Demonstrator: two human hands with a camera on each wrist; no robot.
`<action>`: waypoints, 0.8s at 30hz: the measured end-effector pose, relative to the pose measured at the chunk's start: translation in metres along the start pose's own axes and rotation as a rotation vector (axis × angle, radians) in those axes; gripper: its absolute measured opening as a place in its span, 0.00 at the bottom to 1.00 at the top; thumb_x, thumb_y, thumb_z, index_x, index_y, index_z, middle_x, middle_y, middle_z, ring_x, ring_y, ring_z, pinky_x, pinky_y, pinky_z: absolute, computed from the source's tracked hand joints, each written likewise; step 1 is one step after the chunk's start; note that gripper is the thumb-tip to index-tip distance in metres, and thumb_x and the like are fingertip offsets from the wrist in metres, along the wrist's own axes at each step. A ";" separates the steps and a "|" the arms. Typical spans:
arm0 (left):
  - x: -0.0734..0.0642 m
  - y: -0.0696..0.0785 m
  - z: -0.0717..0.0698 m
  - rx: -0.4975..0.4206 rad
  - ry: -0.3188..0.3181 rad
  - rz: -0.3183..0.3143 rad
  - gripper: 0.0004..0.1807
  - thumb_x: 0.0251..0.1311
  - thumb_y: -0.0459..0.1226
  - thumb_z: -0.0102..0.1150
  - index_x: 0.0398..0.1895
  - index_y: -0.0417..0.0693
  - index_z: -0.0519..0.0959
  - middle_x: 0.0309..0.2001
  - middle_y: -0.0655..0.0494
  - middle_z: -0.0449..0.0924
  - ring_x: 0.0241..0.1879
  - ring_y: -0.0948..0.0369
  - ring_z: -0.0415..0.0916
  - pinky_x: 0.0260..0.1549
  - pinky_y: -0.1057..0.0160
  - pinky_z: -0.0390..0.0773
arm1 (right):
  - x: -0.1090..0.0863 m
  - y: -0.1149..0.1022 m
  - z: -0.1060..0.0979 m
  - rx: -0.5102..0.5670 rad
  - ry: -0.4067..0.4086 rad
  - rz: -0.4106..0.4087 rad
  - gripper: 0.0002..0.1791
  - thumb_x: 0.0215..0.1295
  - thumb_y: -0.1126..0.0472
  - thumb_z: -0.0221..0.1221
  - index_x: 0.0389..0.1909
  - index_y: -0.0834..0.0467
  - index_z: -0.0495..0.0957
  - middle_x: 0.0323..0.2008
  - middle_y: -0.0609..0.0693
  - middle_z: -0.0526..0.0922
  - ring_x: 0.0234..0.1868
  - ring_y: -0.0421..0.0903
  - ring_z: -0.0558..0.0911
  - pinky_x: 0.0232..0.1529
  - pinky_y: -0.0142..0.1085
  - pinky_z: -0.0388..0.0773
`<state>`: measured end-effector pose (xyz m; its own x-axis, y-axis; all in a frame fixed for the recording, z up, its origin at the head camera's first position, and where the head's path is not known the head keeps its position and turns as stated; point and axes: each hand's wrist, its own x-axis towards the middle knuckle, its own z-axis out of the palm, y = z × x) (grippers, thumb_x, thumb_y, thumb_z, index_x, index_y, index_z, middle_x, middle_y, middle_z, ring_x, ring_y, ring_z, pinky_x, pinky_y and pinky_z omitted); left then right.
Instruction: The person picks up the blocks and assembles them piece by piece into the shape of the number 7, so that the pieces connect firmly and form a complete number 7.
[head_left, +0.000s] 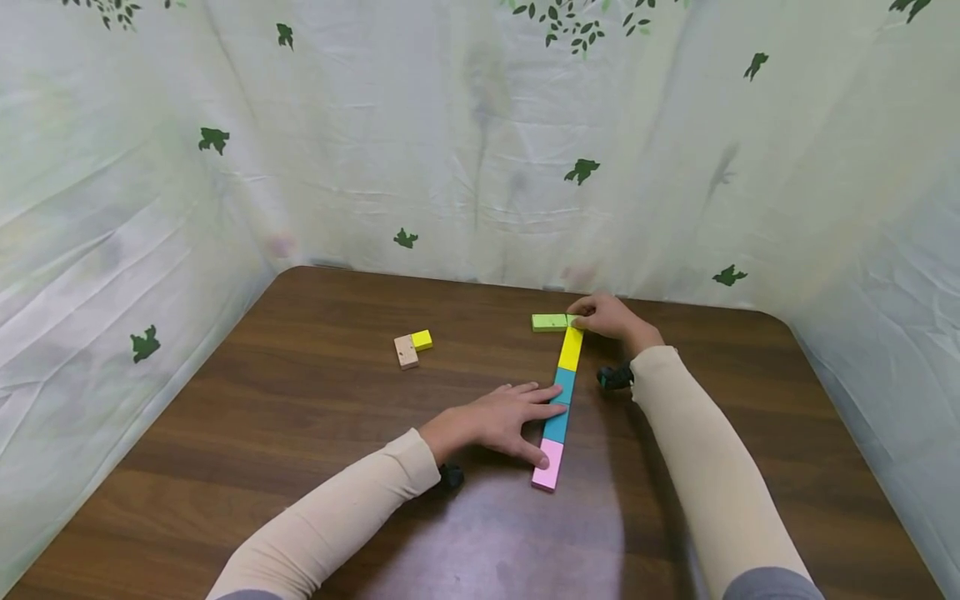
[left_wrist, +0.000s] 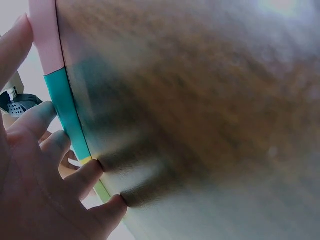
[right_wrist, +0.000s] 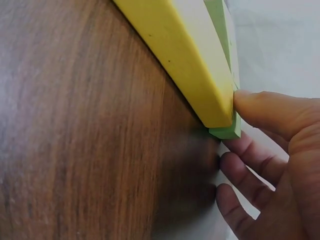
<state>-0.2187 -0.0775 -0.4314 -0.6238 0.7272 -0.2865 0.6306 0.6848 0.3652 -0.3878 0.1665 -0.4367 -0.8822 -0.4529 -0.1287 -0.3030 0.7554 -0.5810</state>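
Observation:
On the table lies a row of wooden blocks: a pink block (head_left: 551,454) nearest, then two blue blocks (head_left: 555,427), then a yellow block (head_left: 571,350). At the row's far end are two green blocks (head_left: 549,323), the left one pointing left. My left hand (head_left: 498,419) spreads its fingers along the row, fingertips on the blue blocks and thumb at the pink one. With thumb and fingers, my right hand (head_left: 609,318) pinches the right green block (right_wrist: 227,132) where it meets the yellow block's end. Its fingers partly cover that block in the head view.
Left of the row, a plain wooden block (head_left: 406,352) lies against a small yellow block (head_left: 422,340). The brown table (head_left: 315,400) ends at a pale curtain (head_left: 450,167) with leaf prints, which also hangs at both sides.

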 end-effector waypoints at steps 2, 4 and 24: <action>-0.001 0.000 -0.001 -0.002 0.001 -0.004 0.45 0.58 0.63 0.60 0.78 0.69 0.55 0.81 0.67 0.41 0.81 0.52 0.42 0.76 0.41 0.49 | 0.001 -0.002 0.000 -0.006 0.002 -0.008 0.22 0.73 0.59 0.54 0.63 0.64 0.75 0.60 0.65 0.78 0.56 0.60 0.77 0.61 0.54 0.74; -0.002 0.000 -0.002 -0.005 0.003 -0.006 0.45 0.58 0.63 0.60 0.78 0.69 0.56 0.81 0.67 0.41 0.81 0.52 0.42 0.76 0.40 0.49 | 0.001 -0.004 -0.001 -0.011 0.002 -0.011 0.22 0.72 0.60 0.55 0.63 0.64 0.75 0.59 0.65 0.79 0.54 0.59 0.78 0.59 0.53 0.75; -0.004 0.002 -0.002 -0.017 -0.002 0.000 0.45 0.58 0.62 0.60 0.78 0.68 0.55 0.81 0.66 0.41 0.81 0.51 0.42 0.76 0.40 0.49 | 0.015 -0.019 0.001 -0.018 -0.008 -0.041 0.20 0.71 0.57 0.57 0.60 0.59 0.78 0.59 0.61 0.81 0.58 0.58 0.78 0.62 0.53 0.74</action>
<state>-0.2161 -0.0796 -0.4279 -0.6226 0.7275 -0.2882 0.6227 0.6837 0.3805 -0.3950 0.1449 -0.4282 -0.8661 -0.4871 -0.1120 -0.3449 0.7447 -0.5713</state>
